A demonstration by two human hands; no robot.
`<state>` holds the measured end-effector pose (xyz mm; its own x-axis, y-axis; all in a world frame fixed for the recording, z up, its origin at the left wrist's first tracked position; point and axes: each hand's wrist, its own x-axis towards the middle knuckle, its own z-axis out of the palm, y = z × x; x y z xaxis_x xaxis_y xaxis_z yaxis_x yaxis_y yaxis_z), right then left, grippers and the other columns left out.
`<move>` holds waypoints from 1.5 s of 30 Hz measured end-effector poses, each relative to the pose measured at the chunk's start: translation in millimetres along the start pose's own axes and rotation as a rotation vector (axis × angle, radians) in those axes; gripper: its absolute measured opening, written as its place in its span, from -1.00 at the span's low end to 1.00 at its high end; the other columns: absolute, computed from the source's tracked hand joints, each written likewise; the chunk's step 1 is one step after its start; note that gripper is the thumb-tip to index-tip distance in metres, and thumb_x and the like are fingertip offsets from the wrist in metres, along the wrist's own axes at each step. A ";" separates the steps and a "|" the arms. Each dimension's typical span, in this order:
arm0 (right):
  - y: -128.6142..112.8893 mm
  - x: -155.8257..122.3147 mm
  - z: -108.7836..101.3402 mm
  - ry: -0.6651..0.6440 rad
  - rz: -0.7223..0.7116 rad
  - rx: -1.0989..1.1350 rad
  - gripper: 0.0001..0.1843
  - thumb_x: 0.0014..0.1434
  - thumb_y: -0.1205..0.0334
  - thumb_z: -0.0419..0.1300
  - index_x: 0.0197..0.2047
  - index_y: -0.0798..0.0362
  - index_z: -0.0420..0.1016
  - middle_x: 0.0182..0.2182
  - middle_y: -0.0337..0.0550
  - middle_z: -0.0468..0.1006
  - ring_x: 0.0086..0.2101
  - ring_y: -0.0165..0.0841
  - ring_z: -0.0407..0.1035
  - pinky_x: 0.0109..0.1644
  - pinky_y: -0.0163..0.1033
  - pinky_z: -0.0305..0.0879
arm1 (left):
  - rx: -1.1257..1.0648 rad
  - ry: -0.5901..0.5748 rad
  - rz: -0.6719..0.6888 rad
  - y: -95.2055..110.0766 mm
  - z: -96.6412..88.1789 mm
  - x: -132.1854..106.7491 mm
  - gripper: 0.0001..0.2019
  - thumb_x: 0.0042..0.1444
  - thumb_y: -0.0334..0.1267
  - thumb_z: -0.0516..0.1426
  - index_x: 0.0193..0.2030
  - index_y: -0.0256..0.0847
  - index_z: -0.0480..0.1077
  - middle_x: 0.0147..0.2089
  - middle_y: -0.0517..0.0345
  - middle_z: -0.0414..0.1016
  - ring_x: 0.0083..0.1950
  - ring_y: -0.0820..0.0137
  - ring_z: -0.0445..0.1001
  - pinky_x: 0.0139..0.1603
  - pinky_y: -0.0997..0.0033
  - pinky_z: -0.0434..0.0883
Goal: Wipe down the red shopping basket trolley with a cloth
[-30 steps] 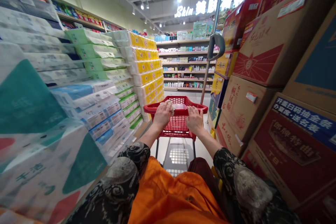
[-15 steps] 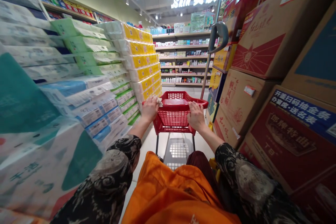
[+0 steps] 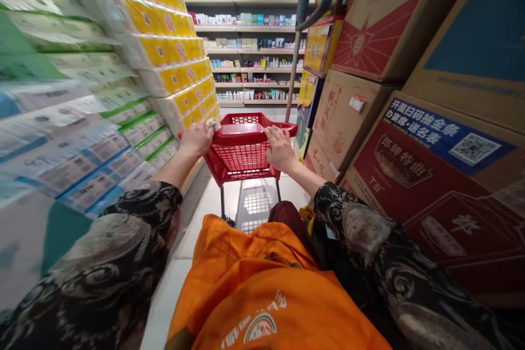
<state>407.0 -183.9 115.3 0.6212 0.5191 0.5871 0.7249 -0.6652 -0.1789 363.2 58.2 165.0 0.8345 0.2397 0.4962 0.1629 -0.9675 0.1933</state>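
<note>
Fingers of the left hand [image 3: 197,139] curl tight on the rim of a red shopping cart [image 3: 241,157] and press a small white wad [image 3: 212,124] there, and the right hand [image 3: 279,149] grips the rim too. Left of the hands are stacks of yellow tissue packs [image 3: 172,60]; right of them are cardboard boxes [image 3: 353,120]. Shelves of small goods [image 3: 250,49] stand past the cart.

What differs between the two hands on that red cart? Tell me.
The left hand clutches a small crumpled white item; the right hand shows no such item. The left sits by the packaged tissue stacks, the right nearer cardboard cartons. Both rest bare on the red basket's rim.
</note>
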 end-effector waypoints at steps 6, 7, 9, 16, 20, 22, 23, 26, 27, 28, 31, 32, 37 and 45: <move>36.3 6.0 -11.0 -0.093 -0.031 0.006 -0.31 0.02 0.42 -0.03 0.28 0.16 0.09 0.27 -0.04 0.12 0.27 -0.20 -0.13 0.32 0.12 -0.33 | 0.035 -0.044 -0.051 18.1 -0.2 -13.3 -0.64 0.17 -0.19 -0.11 -0.03 -0.34 0.32 -0.06 -0.19 0.43 0.00 0.13 0.41 0.04 0.09 0.30; 43.6 8.6 -14.1 -0.104 -0.019 0.014 -0.31 0.02 0.42 -0.04 0.27 0.17 0.10 0.26 -0.04 0.13 0.27 -0.20 -0.11 0.31 0.12 -0.31 | 0.023 -0.026 -0.017 25.6 0.4 -18.1 -0.62 0.18 -0.19 -0.12 0.02 -0.34 0.30 -0.04 -0.18 0.42 0.00 0.13 0.40 0.04 0.09 0.30; 53.6 14.9 -20.7 -0.126 0.023 0.019 -0.34 0.04 0.41 -0.03 0.25 0.20 0.13 0.25 -0.01 0.14 0.26 -0.18 -0.08 0.30 0.14 -0.27 | -0.002 0.011 0.056 38.5 2.5 -27.2 -0.60 0.18 -0.22 -0.11 0.10 -0.33 0.25 0.00 -0.19 0.38 0.02 0.13 0.38 0.06 0.09 0.28; 19.3 35.6 -28.5 -0.188 -0.026 0.085 -0.54 0.27 0.19 -0.13 0.18 0.09 0.26 0.22 -0.06 0.22 0.21 -0.13 0.00 0.25 0.21 -0.17 | -0.041 0.044 0.285 56.2 3.2 -44.4 -0.60 0.17 -0.27 -0.06 0.12 -0.35 0.24 0.10 -0.19 0.31 0.14 0.13 0.26 0.17 0.06 0.18; 14.5 37.4 -27.3 -0.161 -0.032 0.134 -0.57 0.31 0.14 -0.17 0.12 0.02 0.34 0.18 -0.08 0.27 0.18 -0.12 0.05 0.19 0.27 -0.12 | -0.078 0.057 0.275 39.7 -10.2 -51.5 -0.59 0.19 -0.24 -0.09 0.16 -0.31 0.22 0.11 -0.14 0.30 0.16 0.18 0.25 0.19 0.10 0.18; 20.7 37.1 -27.6 -0.158 -0.046 0.142 -0.58 0.31 0.14 -0.17 0.11 0.01 0.34 0.16 -0.08 0.30 0.17 -0.12 0.06 0.17 0.29 -0.09 | -0.113 0.086 0.237 30.2 -16.6 -56.4 -0.59 0.20 -0.23 -0.11 0.16 -0.26 0.22 0.12 -0.09 0.30 0.17 0.21 0.26 0.20 0.13 0.19; 23.0 37.1 -27.2 -0.159 -0.043 0.142 -0.58 0.31 0.14 -0.17 0.10 0.01 0.35 0.16 -0.08 0.31 0.17 -0.11 0.06 0.16 0.30 -0.09 | -0.133 0.095 0.226 27.8 -18.5 -59.1 -0.59 0.21 -0.23 -0.11 0.16 -0.24 0.23 0.12 -0.07 0.30 0.17 0.22 0.25 0.21 0.15 0.20; 21.8 38.4 -22.1 -0.168 0.026 0.151 -0.54 0.30 0.04 -0.16 0.10 0.06 0.34 0.17 -0.02 0.28 0.19 -0.06 0.03 0.15 0.34 -0.09 | -0.192 0.102 0.248 35.8 -16.9 -65.8 -0.61 0.22 -0.21 -0.13 0.14 -0.22 0.26 0.14 -0.03 0.30 0.19 0.25 0.24 0.22 0.17 0.21; 19.3 39.2 -19.3 -0.171 0.061 0.158 -0.50 0.29 -0.01 -0.15 0.13 0.08 0.31 0.19 0.01 0.25 0.20 -0.03 -0.01 0.15 0.35 -0.09 | -0.209 0.104 0.271 42.7 -14.4 -67.2 -0.61 0.23 -0.21 -0.13 0.14 -0.23 0.26 0.14 -0.04 0.30 0.20 0.26 0.23 0.23 0.16 0.20; 16.8 40.2 -16.7 -0.177 0.099 0.163 -0.45 0.27 -0.06 -0.14 0.16 0.10 0.27 0.21 0.04 0.20 0.22 -0.01 -0.05 0.16 0.35 -0.10 | -0.224 0.107 0.297 50.4 -11.3 -68.1 -0.61 0.23 -0.21 -0.13 0.14 -0.23 0.25 0.16 -0.04 0.29 0.22 0.26 0.22 0.23 0.16 0.20; 14.2 44.0 -13.5 -0.209 0.199 0.143 -0.37 0.24 -0.10 -0.11 0.24 0.12 0.16 0.28 0.05 0.07 0.26 0.02 -0.15 0.20 0.35 -0.15 | -0.255 0.119 0.391 65.8 -1.2 -69.6 -0.62 0.25 -0.21 -0.12 0.14 -0.22 0.26 0.19 -0.04 0.26 0.24 0.29 0.20 0.25 0.17 0.19; 15.6 45.5 -14.6 -0.220 0.219 0.129 -0.37 0.24 -0.09 -0.11 0.25 0.11 0.15 0.28 0.04 0.05 0.26 0.02 -0.16 0.21 0.35 -0.16 | -0.261 0.125 0.420 65.2 2.0 -70.4 -0.63 0.25 -0.20 -0.13 0.13 -0.21 0.27 0.20 -0.04 0.26 0.24 0.29 0.20 0.25 0.19 0.20; 22.0 47.2 -22.5 -0.224 0.298 0.091 -0.47 0.26 0.06 -0.13 0.23 0.08 0.20 0.28 0.00 0.07 0.26 0.00 -0.12 0.22 0.35 -0.16 | -0.266 0.208 0.380 28.6 15.9 -79.3 -0.63 0.26 -0.19 -0.14 0.12 -0.18 0.28 0.20 -0.04 0.28 0.23 0.31 0.24 0.24 0.21 0.24; 4.1 20.2 -16.2 -0.097 0.172 0.180 -0.53 0.23 0.26 -0.15 0.14 0.09 0.34 0.22 -0.07 0.23 0.24 -0.19 -0.01 0.23 0.07 0.04 | -0.342 0.229 0.505 75.6 32.4 -74.7 -0.63 0.26 -0.18 -0.10 0.14 -0.15 0.28 0.23 -0.07 0.26 0.28 0.29 0.19 0.25 0.16 0.25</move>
<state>417.7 -184.8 139.1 0.7593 0.4613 0.4591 0.6420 -0.6466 -0.4120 330.3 -35.5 115.2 0.6251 -0.1898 0.7571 -0.4280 -0.8945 0.1291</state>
